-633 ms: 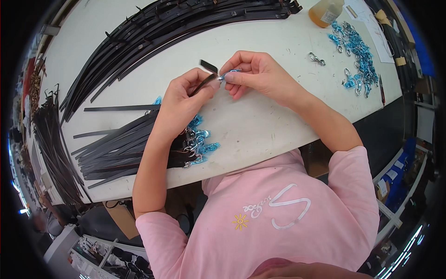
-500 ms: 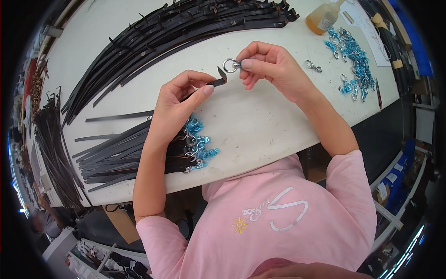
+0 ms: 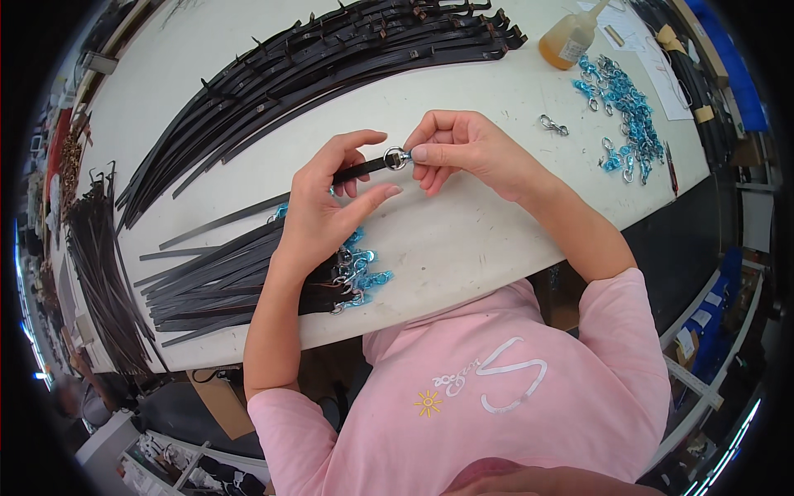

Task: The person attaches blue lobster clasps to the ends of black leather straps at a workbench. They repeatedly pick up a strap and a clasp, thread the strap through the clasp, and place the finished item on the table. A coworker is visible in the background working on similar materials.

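Note:
In my right hand (image 3: 457,155), thumb and fingers pinch a metal snap hook, mostly hidden by the fingertips, with a bit of blue wrapping. Its round silver ring (image 3: 397,150) stands out towards the left. A narrow black strap (image 3: 361,170) reaches the ring, and its end shows inside the loop. My left hand (image 3: 327,198) has thumb and forefinger spread wide apart. The strap lies across this hand, over the curled lower fingers. Under my left forearm, several black straps (image 3: 223,281) with blue-wrapped snap hooks (image 3: 357,271) are piled.
Long black straps with loops (image 3: 331,62) stretch over the far table. Loose blue-wrapped hooks (image 3: 633,107) lie at the right, near a bare hook (image 3: 553,125), a bottle of amber liquid (image 3: 568,37) and a thin pointed tool (image 3: 671,169). Another strap bundle (image 3: 103,281) hangs at the left edge.
My right hand has brought the ring down and left, onto the strap's end. My left thumb and forefinger have let go of the strap and spread.

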`<state>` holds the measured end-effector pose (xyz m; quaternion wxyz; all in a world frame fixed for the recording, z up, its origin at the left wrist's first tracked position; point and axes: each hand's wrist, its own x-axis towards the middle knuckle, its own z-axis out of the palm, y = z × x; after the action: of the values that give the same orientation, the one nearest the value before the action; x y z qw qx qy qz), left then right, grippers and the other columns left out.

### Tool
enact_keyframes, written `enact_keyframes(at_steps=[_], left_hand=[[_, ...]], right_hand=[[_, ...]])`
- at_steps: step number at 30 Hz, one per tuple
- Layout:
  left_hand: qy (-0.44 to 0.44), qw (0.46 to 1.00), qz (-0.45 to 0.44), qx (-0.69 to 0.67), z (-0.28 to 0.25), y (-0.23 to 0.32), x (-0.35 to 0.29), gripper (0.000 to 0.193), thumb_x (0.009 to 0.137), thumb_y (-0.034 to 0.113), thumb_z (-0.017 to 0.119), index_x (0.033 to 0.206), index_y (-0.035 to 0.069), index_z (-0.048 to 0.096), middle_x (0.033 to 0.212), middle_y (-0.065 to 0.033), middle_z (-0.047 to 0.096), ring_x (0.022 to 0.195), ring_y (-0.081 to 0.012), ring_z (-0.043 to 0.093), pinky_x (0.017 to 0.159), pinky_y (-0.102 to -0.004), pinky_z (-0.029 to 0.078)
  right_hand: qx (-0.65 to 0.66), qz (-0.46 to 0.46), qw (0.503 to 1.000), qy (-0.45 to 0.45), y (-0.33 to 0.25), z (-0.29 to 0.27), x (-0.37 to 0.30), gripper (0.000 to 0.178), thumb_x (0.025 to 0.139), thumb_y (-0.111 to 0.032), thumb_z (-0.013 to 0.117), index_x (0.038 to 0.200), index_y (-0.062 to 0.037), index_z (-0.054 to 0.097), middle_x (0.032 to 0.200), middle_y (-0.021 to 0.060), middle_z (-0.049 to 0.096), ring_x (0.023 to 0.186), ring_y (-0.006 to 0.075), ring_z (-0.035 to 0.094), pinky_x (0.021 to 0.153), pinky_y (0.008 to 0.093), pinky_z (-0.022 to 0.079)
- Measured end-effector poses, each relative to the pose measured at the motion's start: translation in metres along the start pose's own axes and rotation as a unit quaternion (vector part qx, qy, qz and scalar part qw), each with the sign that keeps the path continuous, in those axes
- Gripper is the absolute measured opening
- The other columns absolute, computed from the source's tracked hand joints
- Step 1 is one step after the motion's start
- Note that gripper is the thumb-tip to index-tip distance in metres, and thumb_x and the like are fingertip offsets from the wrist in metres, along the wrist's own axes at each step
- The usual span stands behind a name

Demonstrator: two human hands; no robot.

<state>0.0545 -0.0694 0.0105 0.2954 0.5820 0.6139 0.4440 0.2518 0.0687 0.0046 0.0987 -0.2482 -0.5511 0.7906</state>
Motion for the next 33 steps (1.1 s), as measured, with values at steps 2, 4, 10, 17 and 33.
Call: enact_keyframes(at_steps=[2,4,10,17,33], left_hand=[[-0.018,1.0,-0.003,0.0,-0.001,0.005,0.001,0.033,0.084,0.004,0.079,0.115,0.004,0.07,0.094,-0.0013,0.065,0.074,-0.008,0.053,0.062,-0.0214,0.041],[-0.019,1.0,0.011,-0.015,0.0,-0.001,0.0,0.036,0.084,0.0,0.078,0.119,0.003,0.069,0.096,0.0017,0.062,0.077,-0.0044,0.05,0.066,-0.0178,0.038],[0.008,0.994,-0.017,-0.108,0.003,-0.011,0.0,0.031,0.082,0.005,0.081,0.112,0.007,0.073,0.097,0.0025,0.066,0.08,-0.0039,0.052,0.062,-0.0187,0.04],[0.004,0.996,-0.009,-0.092,0.003,-0.011,-0.001,0.031,0.081,0.004,0.081,0.111,0.007,0.073,0.098,0.0025,0.066,0.082,-0.0035,0.054,0.062,-0.0178,0.04],[0.012,1.0,0.017,0.007,0.009,0.011,0.0,0.035,0.075,0.012,0.088,0.108,0.011,0.077,0.093,0.0002,0.058,0.074,-0.0066,0.052,0.054,-0.0216,0.038]], right_hand=[[0.011,-0.002,1.0,-0.012,-0.001,0.006,-0.001,0.02,0.098,-0.019,0.068,0.106,-0.0016,0.064,0.086,0.0093,0.072,0.074,0.0148,0.071,0.073,0.0277,0.06],[0.019,-0.003,1.0,-0.018,-0.003,0.01,-0.003,0.021,0.098,-0.019,0.069,0.107,-0.0013,0.064,0.086,0.0096,0.072,0.075,0.0154,0.071,0.073,0.028,0.06],[0.021,-0.024,0.999,-0.018,-0.005,0.013,-0.006,0.021,0.097,-0.016,0.068,0.109,0.0005,0.063,0.089,0.0105,0.072,0.08,0.0163,0.072,0.075,0.0282,0.06],[-0.016,-0.061,0.998,-0.018,-0.003,0.012,-0.006,0.018,0.098,-0.011,0.066,0.111,0.0015,0.062,0.092,0.0098,0.071,0.084,0.0151,0.071,0.076,0.0276,0.06],[0.016,0.055,0.996,-0.073,0.001,0.008,-0.001,0.031,0.094,-0.032,0.073,0.104,-0.003,0.074,0.089,0.003,0.071,0.088,0.0107,0.067,0.081,0.026,0.055]])
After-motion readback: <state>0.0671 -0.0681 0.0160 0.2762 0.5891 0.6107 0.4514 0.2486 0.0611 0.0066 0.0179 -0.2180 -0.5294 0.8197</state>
